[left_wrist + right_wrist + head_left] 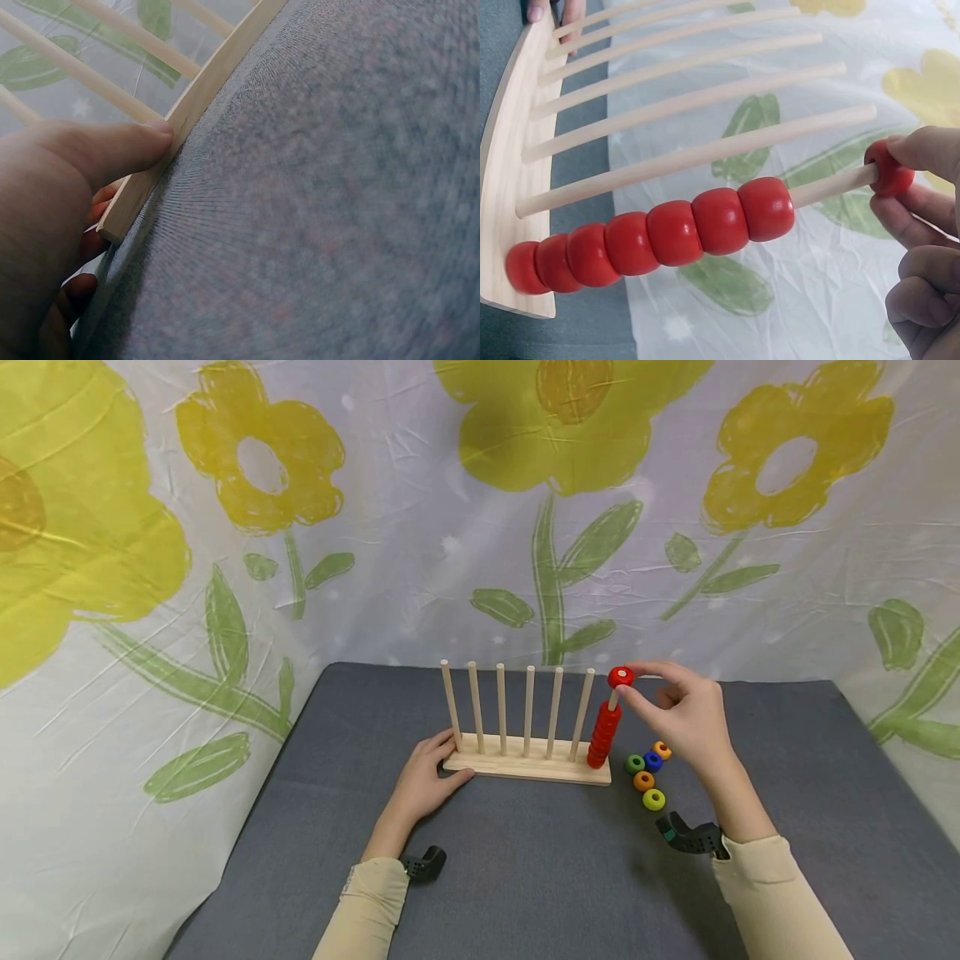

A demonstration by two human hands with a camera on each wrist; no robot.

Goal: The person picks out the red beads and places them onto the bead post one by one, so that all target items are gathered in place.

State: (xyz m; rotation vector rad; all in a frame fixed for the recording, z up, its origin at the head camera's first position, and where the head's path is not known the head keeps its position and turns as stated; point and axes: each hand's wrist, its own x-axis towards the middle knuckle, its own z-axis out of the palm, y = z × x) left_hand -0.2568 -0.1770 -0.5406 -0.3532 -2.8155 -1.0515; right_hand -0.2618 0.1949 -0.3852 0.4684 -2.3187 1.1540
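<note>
A wooden peg stand with a row of upright pegs stands on the table. Its rightmost peg carries a stack of several red beads, and the other pegs are bare. My right hand pinches one more red bead between thumb and fingers at the top of that peg; the peg's tip sits in the bead's hole. A stretch of bare peg separates this bead from the stack below. At the stand's left end my left hand grips the base, thumb on the front edge and fingers behind.
Right of the stand lie loose beads: a green one, a blue one, a yellow one and orange ones. The grey-covered table meets a flower-patterned cloth behind it.
</note>
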